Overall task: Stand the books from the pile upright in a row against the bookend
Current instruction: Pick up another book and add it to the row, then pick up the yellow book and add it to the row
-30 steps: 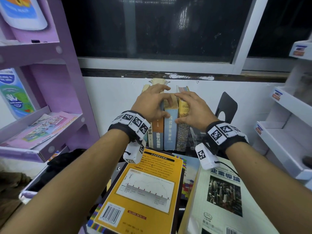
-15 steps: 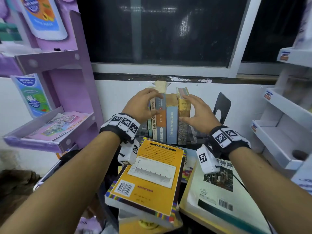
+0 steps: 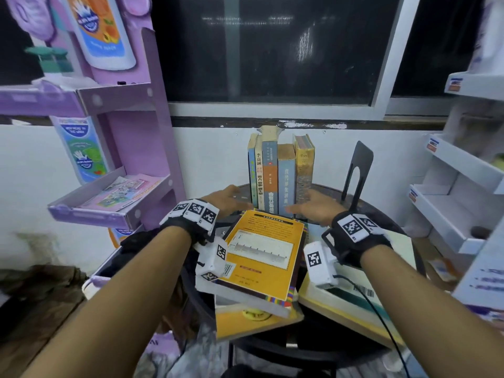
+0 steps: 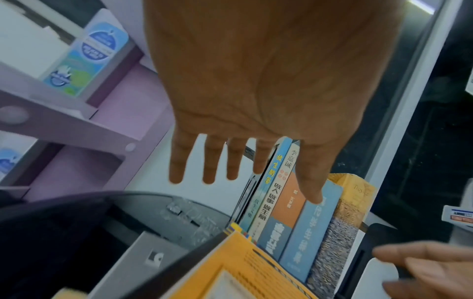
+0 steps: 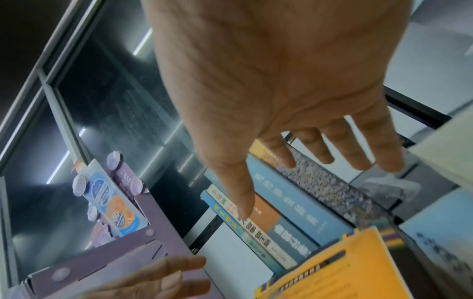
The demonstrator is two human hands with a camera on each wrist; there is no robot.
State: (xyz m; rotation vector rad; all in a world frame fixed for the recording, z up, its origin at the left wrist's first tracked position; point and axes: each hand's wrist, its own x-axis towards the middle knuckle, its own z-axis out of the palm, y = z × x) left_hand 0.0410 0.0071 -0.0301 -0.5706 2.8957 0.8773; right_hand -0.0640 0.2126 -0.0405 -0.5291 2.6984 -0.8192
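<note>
Several books (image 3: 281, 173) stand upright in a row at the back of the round dark table (image 3: 381, 211), with nothing holding them. A black bookend (image 3: 357, 170) stands to their right, with a gap between it and the yellow-spined book (image 3: 304, 165). In front lies the pile, topped by a yellow book (image 3: 261, 255); a pale book (image 3: 354, 287) lies to its right. My left hand (image 3: 227, 199) hovers low left of the row's base, my right hand (image 3: 313, 205) low at its right. Both are flat and hold nothing, fingers spread (image 4: 210, 161) (image 5: 353, 145).
A purple display shelf (image 3: 122, 165) with leaflets stands close on the left. White shelves (image 3: 450, 203) crowd the right. The wall and a dark window are right behind the row. A cable runs from my right wrist over the pale book.
Both hands have come off the tops of the upright books and dropped to the base of the row beside the pile. The books stay standing.
</note>
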